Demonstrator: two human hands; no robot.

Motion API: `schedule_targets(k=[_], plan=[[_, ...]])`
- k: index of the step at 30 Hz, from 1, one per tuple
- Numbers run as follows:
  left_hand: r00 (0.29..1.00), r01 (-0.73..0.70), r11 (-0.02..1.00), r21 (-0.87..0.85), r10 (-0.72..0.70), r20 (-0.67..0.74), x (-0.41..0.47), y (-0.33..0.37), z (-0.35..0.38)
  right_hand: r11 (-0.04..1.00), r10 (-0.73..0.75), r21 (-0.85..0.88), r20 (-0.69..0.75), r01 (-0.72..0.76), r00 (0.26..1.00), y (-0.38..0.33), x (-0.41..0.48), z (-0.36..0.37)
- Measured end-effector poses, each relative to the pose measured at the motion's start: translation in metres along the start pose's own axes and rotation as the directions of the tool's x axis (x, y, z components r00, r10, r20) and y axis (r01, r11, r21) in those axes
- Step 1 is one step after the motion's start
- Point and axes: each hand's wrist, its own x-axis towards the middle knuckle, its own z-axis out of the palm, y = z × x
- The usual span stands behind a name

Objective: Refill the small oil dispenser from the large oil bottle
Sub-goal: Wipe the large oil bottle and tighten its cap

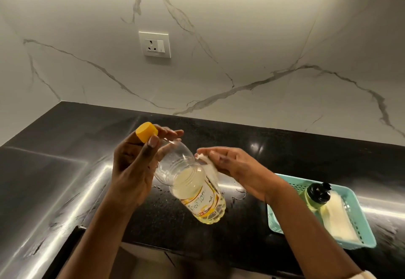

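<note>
The large oil bottle (192, 186) is held in the air above the black table (219, 134), near the middle of the view. It is tilted, with its yellow cap (145, 132) toward 11 o'clock and its base toward 5 o'clock. The cap sits on the neck, and the pale oil lies in the lower half.

The left hand (131, 169) grips the neck just under the cap, thumb in front and fingers behind. The right hand (236, 167) pinches a white tissue (208, 167) and presses it on the shoulder of the bottle, at the 3 o'clock side.

The small oil dispenser (317, 195) stands upright at 4 o'clock from the bottle, well apart from it, inside a teal basket (276, 224), beside a folded white cloth (335, 219). Its black top is on, and its body looks filled with yellowish liquid.

I judge that the pouring is not the step in hand. With both containers closed, this seems to be the wiping of oil from the outside of the bottle, close to the end of the task.

The next move probably calls for a firm hold on the neck, because an oily bottle can slip, and then for setting the bottle upright on the table. A few wet marks (238, 191) shine on the table below the right hand; they may need the tissue too.
</note>
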Motion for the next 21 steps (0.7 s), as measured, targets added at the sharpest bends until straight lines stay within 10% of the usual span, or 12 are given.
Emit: schedule_targets(k=[10, 21], plan=[[0.997, 0.049, 0.998, -0.029, -0.047, 0.060, 0.001, 0.005, -0.014, 0.933, 0.175, 0.306, 0.069, -0.188, 0.982, 0.031, -0.002, 0.025], [0.984, -0.092, 0.994, 0.062, 0.100, -0.148, 0.009, 0.005, -0.017, 0.891, -0.244, -0.418, -0.113, 0.177, 0.963, 0.007, -0.034, 0.085]])
